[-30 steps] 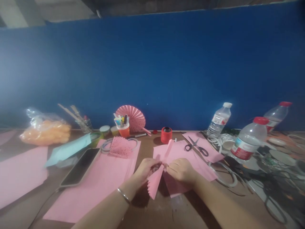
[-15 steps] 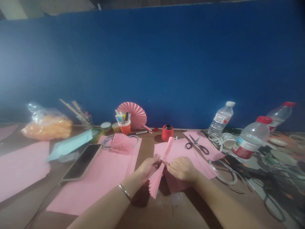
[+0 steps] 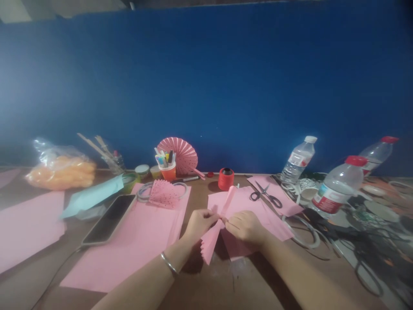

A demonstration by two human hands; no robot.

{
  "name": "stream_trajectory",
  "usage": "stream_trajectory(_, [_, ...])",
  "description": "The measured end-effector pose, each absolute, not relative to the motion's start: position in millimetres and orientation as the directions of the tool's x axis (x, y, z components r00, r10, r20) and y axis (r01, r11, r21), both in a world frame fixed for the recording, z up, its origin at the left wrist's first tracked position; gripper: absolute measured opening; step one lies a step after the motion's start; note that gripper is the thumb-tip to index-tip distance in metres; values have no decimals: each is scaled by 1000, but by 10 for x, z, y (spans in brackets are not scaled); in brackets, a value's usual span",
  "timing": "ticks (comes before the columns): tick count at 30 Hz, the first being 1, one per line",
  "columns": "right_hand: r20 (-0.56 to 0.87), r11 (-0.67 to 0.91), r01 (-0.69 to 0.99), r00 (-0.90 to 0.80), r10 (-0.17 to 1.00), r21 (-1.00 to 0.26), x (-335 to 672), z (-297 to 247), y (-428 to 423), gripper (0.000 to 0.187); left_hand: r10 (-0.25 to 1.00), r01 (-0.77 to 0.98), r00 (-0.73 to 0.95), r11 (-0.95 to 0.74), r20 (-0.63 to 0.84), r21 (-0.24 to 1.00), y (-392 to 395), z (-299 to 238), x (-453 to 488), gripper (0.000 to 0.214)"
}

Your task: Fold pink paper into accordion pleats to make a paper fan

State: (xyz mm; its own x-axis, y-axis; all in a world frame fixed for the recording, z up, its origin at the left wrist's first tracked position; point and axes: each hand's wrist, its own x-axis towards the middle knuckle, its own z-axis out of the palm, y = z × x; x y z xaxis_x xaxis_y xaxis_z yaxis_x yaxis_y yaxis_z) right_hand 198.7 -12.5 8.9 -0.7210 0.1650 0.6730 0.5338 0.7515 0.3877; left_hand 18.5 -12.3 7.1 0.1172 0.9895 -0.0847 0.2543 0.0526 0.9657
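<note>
A pleated strip of pink paper (image 3: 211, 244) is pinched narrow at its middle, and its zigzag lower end fans out toward me. My left hand (image 3: 202, 221), with a metal bangle on the wrist, is closed on the pinched middle from the left. From the right, my right hand (image 3: 245, 226) closes on the same spot, fingers curled in. Whether a thread or anything else small lies between the fingertips, I cannot make out. Beyond the hands lie pink sheets (image 3: 267, 219), black-handled scissors (image 3: 265, 194) with blades apart, and a red spool (image 3: 226, 179).
A pink folded fan (image 3: 180, 155) leans behind a cup of pens (image 3: 168, 170). On the left are a phone (image 3: 109, 219), more pink paper (image 3: 129, 254) and a bag of orange pieces (image 3: 61, 171). Plastic bottles (image 3: 338, 185) and cluttered cords (image 3: 371, 258) occupy the right.
My left hand's fingers have shifted to the right and pressed closer onto the paper's pinched middle. My right hand stays nearly in place. The whole view has moved slightly.
</note>
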Motion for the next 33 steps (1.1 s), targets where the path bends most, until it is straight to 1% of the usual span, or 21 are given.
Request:
stream_trajectory(7, [668, 763, 539, -719, 195, 358, 1987, 16, -106, 18, 994, 305, 104, -3, -30, 952, -122, 29, 187, 31])
stream_trajectory(11, [662, 768, 536, -722, 201, 352, 1993, 4, -94, 16, 993, 349, 117, -41, 0, 936, -136, 75, 187, 28])
stream_trajectory(14, [631, 779, 525, -743, 222, 343, 1995, -2, -79, 16, 988, 418, 147, -111, 54, 901, -136, 75, 173, 24])
stream_trajectory(18, [526, 803, 515, -792, 310, 301, 1993, -21, -62, 20, 948, 523, 273, -289, 163, 802, -112, 44, 145, 17])
stream_trajectory(20, [469, 813, 513, -810, 353, 275, 1993, -38, -55, 22, 911, 529, 361, -378, 201, 760, -89, 34, 137, 14])
stream_trajectory(22, [407, 824, 512, -825, 393, 243, 1993, -49, -48, 22, 880, 538, 428, -430, 204, 725, -61, 26, 136, 14])
stream_trajectory(24, [357, 823, 537, -817, 452, 187, 1992, -44, -41, 21, 869, 563, 457, -446, 188, 696, -33, 17, 139, 15])
stream_trajectory(27, [315, 789, 611, -762, 566, 59, 1990, 2, -36, 20, 867, 595, 465, -457, 181, 661, -7, -3, 149, 16])
stream_trajectory(29, [292, 772, 635, -736, 611, -14, 1988, 45, -36, 21, 864, 602, 469, -465, 184, 649, -10, -9, 153, 16])
stream_trajectory(31, [271, 766, 641, -731, 627, -44, 1983, 84, -41, 21, 859, 599, 476, -472, 186, 646, -30, -2, 156, 16])
stream_trajectory(33, [254, 761, 647, -730, 634, -38, 1979, 110, -49, 23, 864, 604, 471, -464, 180, 648, -59, 17, 160, 16])
